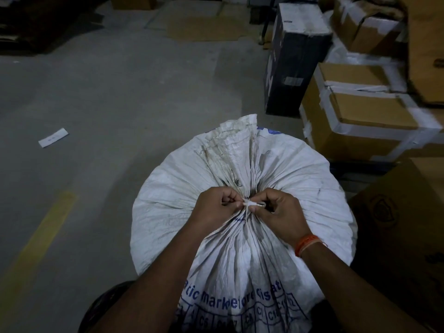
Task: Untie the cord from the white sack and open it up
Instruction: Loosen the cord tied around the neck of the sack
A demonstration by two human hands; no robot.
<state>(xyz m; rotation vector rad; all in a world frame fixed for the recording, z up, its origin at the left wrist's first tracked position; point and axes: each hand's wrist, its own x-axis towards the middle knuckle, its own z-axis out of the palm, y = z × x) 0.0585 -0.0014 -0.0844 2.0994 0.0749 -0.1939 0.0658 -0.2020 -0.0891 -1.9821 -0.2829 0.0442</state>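
Observation:
A full white woven sack [300,179] with blue print stands upright in front of me on the floor. Its mouth is gathered into tight pleats, and the loose top flap sticks up behind the tie. A thin white cord [248,204] is knotted around the gathered neck. My left hand [216,205] pinches the cord on the knot's left side. On the knot's right side my right hand [276,210] pinches the cord with curled fingers. An orange thread band circles my right wrist.
Taped cardboard boxes [365,116] are stacked to the right, close to the sack, with a tall black box [288,61] behind them. Another brown box [403,224] stands at the near right. A paper slip [53,137] and a yellow line [43,231] mark the concrete floor at left.

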